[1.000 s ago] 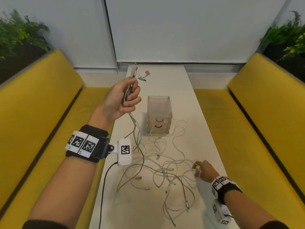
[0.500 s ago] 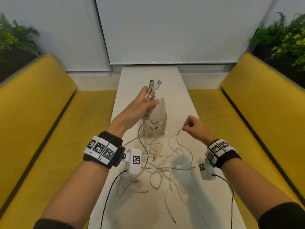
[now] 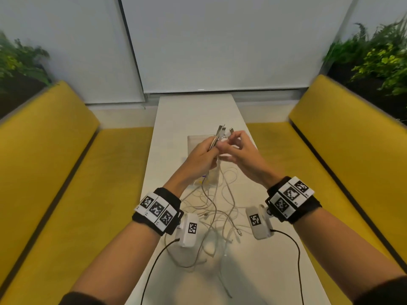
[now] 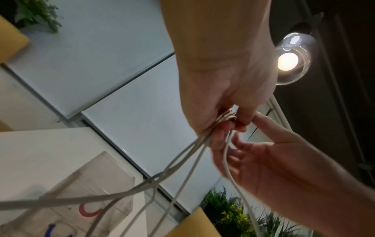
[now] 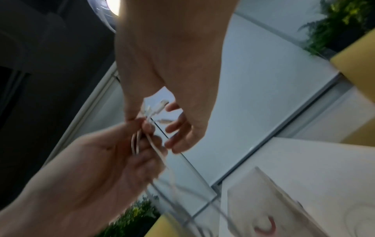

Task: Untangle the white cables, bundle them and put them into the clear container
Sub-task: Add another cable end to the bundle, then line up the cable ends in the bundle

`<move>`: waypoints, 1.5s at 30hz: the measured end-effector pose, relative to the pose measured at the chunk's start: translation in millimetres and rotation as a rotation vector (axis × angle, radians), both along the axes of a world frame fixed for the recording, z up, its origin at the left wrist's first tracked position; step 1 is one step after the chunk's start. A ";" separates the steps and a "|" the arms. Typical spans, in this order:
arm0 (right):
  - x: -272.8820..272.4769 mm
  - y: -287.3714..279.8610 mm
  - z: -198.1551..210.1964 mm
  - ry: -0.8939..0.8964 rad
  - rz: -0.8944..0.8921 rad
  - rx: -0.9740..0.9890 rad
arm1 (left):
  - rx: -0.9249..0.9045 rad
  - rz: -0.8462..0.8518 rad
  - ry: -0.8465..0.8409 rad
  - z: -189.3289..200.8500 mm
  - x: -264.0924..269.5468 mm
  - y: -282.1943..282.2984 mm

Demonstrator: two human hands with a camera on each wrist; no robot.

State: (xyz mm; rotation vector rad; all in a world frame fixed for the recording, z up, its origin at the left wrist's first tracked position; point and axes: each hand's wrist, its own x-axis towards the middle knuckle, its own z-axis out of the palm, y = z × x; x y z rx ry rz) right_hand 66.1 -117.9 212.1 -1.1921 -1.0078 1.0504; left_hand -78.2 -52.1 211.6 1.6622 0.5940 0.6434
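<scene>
Where both hands meet — white cables gripped, trailing below.

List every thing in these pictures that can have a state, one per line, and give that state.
White cables: tangled, ends lifted, the rest lying on the table.
Clear container: upright on the table, no cables inside.
Left hand: grips the gathered cable ends.
Right hand: fingers pinch a cable end at the bunch.

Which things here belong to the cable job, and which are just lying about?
Job:
- cables, tangled on the table
- cable ends, gripped by left hand
- right hand, pinching at those ends
- container, behind the hands

Not the job:
- benches
- plants
- lamp
</scene>
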 end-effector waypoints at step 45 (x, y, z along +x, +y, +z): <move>71.3 -53.4 -94.2 -0.597 0.109 -0.423 | 0.018 1.014 -0.653 82.3 -78.7 61.9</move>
